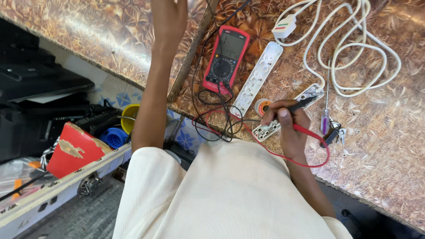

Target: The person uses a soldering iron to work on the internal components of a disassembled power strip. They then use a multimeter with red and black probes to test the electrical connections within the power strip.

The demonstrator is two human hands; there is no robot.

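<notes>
Probe, slim black plastic, in right hand grip, w/ red lead

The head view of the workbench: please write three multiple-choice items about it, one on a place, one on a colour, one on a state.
1. Where does the multimeter lie?
A. Left of the white cover strip
B. On the coiled white cable
C. On the floor

2. What colour is the screwdriver handle?
A. Yellow
B. Purple
C. Green

3. What is the right hand doing?
A. Resting flat and empty
B. Gripping a probe over the opened power strip
C. Lifting the plug

Answers: 1 A, the red meter lies just left of the strip. 2 B, the handle by the keys is purple. 3 B, the fingers close round the black probe with its red lead.
</notes>
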